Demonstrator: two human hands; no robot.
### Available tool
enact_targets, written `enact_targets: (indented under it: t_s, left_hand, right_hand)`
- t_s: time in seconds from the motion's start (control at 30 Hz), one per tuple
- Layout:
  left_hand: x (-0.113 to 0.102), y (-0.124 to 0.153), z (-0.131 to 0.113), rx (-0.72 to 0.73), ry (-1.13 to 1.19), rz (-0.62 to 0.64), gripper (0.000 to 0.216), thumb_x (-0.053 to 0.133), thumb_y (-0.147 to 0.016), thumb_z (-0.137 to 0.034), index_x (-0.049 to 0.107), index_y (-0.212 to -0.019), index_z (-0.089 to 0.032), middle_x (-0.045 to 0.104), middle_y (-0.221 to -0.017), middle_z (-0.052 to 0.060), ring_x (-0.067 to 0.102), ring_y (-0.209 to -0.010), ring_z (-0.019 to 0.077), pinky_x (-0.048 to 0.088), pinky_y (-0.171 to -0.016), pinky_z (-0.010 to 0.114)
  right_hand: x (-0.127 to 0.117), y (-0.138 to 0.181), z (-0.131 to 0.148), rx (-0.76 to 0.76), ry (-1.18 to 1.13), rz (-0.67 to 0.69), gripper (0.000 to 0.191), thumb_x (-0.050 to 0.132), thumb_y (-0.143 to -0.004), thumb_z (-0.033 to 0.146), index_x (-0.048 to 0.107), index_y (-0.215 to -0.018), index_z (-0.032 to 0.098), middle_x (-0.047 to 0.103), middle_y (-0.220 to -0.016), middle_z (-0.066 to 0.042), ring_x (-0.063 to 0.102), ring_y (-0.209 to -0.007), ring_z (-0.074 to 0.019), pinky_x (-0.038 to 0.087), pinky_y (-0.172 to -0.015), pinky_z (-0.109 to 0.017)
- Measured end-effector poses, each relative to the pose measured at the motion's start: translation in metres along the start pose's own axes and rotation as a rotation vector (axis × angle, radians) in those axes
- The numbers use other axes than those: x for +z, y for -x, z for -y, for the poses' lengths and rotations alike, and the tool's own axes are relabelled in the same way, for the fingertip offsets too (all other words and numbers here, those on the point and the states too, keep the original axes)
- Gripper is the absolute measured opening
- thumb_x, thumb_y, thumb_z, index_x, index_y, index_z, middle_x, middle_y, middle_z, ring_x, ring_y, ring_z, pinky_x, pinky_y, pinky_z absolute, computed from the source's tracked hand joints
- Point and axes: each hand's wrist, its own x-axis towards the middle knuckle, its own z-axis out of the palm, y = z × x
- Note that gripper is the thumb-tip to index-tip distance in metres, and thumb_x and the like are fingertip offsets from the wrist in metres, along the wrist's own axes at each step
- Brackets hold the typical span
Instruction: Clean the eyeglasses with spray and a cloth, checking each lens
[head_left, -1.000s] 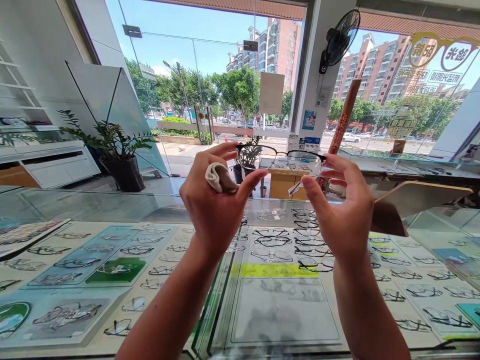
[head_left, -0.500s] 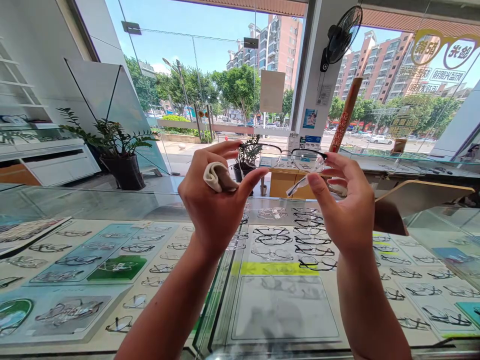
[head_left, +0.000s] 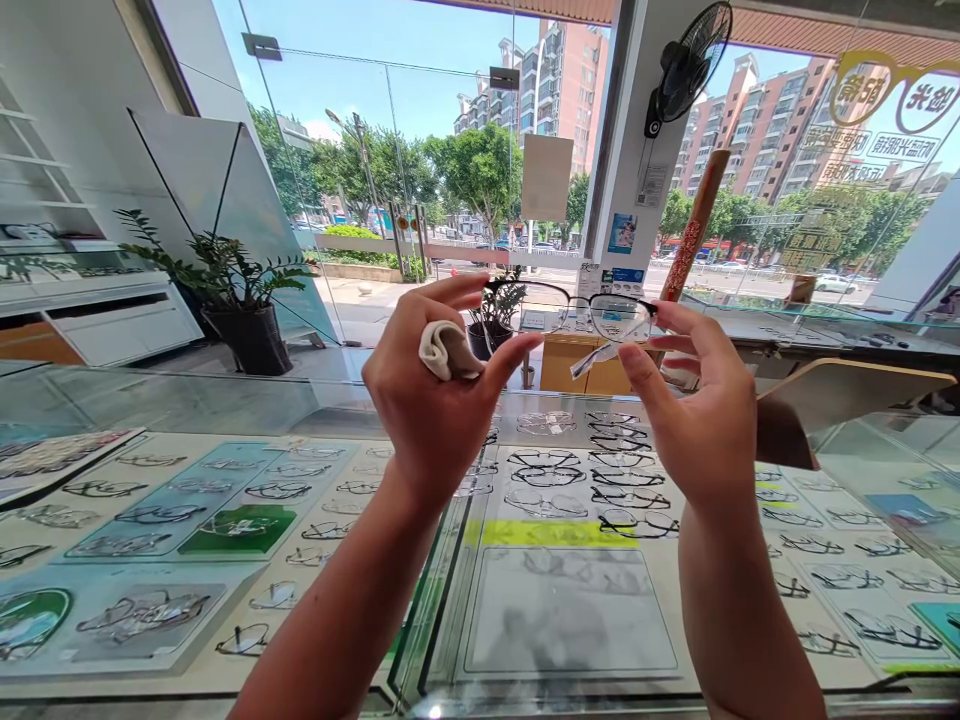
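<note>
Held up in front of me is a pair of eyeglasses [head_left: 577, 302] with dark upper rims and clear lenses. My left hand [head_left: 431, 390] grips the left end of the frame with its fingertips, and its thumb is stretched toward the lens. A folded pale cloth [head_left: 444, 350] is tucked into that same hand. The fingers and thumb of my right hand [head_left: 694, 400] pinch the right end of the frame near the hinge. A white tag [head_left: 592, 358] hangs below the right lens.
Below my arms, a glass display counter [head_left: 570, 610] holds many eyeglasses in rows. A mirror-like brown board [head_left: 847, 395] leans at the right. Beyond are a potted plant [head_left: 251, 330], a wall fan [head_left: 686, 65] and glass doors facing a street.
Both hands and the eyeglasses have shifted slightly to the right in view. The eyeglasses are tilted a little differently, their dark upper rims now showing more clearly. Both hands keep their hold.
</note>
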Motion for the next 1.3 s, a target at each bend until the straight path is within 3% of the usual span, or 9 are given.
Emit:
enact_targets:
  t_s: [0.5,0.63,0.8,1.03,1.3]
  left_hand:
    - [0.002,0.002,0.0,0.002,0.01,-0.015,0.049,0.09,-0.08,-0.053,0.049,-0.088,-0.026,0.078,-0.124,0.004,0.076,-0.117,0.0261,0.066,-0.101,0.046]
    - [0.002,0.0,0.008,-0.048,0.048,-0.002,0.046,0.089,-0.08,-0.053,0.053,-0.09,-0.026,0.078,-0.123,0.004,0.077,-0.113,0.0253,0.067,-0.1,0.045]
    - [0.003,-0.004,0.029,-0.105,0.174,0.113,0.045,0.089,-0.081,-0.052,0.055,-0.088,-0.023,0.078,-0.119,0.005,0.079,-0.11,0.0244,0.069,-0.097,0.042]
    - [0.006,-0.005,0.037,-0.132,0.252,0.19,0.044,0.089,-0.083,-0.046,0.053,-0.083,-0.021,0.075,-0.123,0.008,0.078,-0.112,0.0251,0.068,-0.102,0.045]
    - [0.007,-0.003,0.036,-0.126,0.231,0.191,0.041,0.089,-0.083,-0.043,0.054,-0.084,-0.022,0.076,-0.121,0.007,0.078,-0.108,0.0243,0.069,-0.099,0.044]
  right_hand:
    - [-0.001,0.0,-0.004,0.08,0.005,0.09,0.055,0.069,-0.095,0.062,0.067,-0.135,0.026,0.076,-0.125,-0.012,0.073,-0.105,-0.0299,0.062,-0.087,-0.052]
    - [0.003,0.0,-0.002,0.023,0.044,0.018,0.051,0.069,-0.095,0.061,0.066,-0.133,0.026,0.075,-0.124,-0.011,0.073,-0.103,-0.0285,0.061,-0.089,-0.052]
    - [0.011,0.001,0.003,-0.094,0.095,-0.112,0.046,0.071,-0.095,0.056,0.064,-0.131,0.027,0.071,-0.122,-0.008,0.071,-0.1,-0.0265,0.06,-0.089,-0.05]
    - [0.011,0.001,0.006,-0.145,0.123,-0.14,0.043,0.071,-0.096,0.049,0.062,-0.132,0.027,0.068,-0.118,-0.008,0.068,-0.101,-0.0269,0.059,-0.093,-0.052]
    - [0.01,0.0,0.006,-0.15,0.143,-0.142,0.042,0.071,-0.096,0.051,0.063,-0.13,0.027,0.068,-0.114,-0.007,0.067,-0.098,-0.0261,0.059,-0.091,-0.05]
